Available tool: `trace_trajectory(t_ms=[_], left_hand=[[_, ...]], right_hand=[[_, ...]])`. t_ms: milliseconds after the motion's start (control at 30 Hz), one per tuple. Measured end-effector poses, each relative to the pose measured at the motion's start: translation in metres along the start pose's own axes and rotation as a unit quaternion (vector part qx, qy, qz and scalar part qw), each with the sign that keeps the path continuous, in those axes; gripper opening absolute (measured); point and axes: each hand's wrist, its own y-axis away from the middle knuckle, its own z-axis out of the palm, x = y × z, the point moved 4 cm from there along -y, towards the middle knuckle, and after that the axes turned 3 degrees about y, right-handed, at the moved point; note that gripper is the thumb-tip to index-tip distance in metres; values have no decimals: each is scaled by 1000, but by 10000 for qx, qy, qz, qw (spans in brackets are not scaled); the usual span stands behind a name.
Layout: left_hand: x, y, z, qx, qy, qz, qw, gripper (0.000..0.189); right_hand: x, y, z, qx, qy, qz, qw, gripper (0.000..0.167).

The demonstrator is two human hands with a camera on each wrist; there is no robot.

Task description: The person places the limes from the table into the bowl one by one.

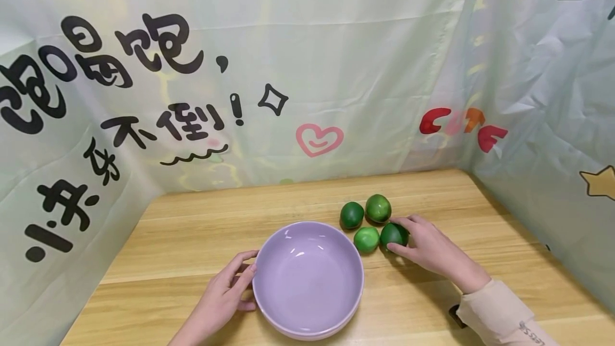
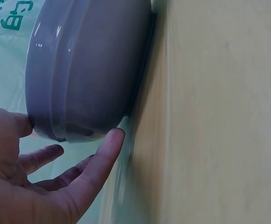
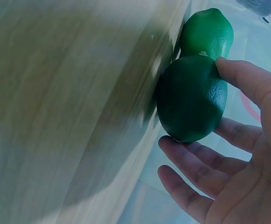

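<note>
A lavender bowl (image 1: 307,282) stands upright near the front middle of the wooden table. My left hand (image 1: 223,290) is at the bowl's left side, thumb at the rim and relaxed fingers against the outer wall; the left wrist view shows one fingertip (image 2: 114,135) low on that wall. To the bowl's right, my right hand (image 1: 427,244) holds a dark green lime (image 1: 395,235) between thumb and fingers, still at table level. A brighter lime (image 3: 208,32) touches or nearly touches it. Two more limes, one dark (image 1: 352,215) and one mid-green (image 1: 378,208), lie just behind.
Printed cloth (image 1: 365,84) hangs behind the table (image 1: 216,223) and along both sides. A small black object (image 1: 457,316) lies partly hidden by the right sleeve (image 1: 497,306).
</note>
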Motion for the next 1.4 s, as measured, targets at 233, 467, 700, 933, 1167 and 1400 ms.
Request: trace_trajectory(t_ms=[233,467,700,933,1167,1400], left_hand=[[0,1,3,-157,254,-1,9996,42],[-3,2,4,-542,1030,-286,9928,50],[-6,3,3,-708,1355,-488,9870,53],[-6,5,1,-925,1549,-517,9822,58],[-8,7,2,-989,1611,-495,9807,58],[-11,7,1,-951,1598,-465,9815,58]], right_hand=[[1,0,1,-20,-45,45,10000,61],[2,1,2,-11,-67,98,9999,60],[2,2,2,-15,-117,159,9998,59],[2,2,3,-1,-111,62,9999,60],[3,2,4,-113,-165,51,9998,67],[4,0,4,-115,-152,16,9998,67]])
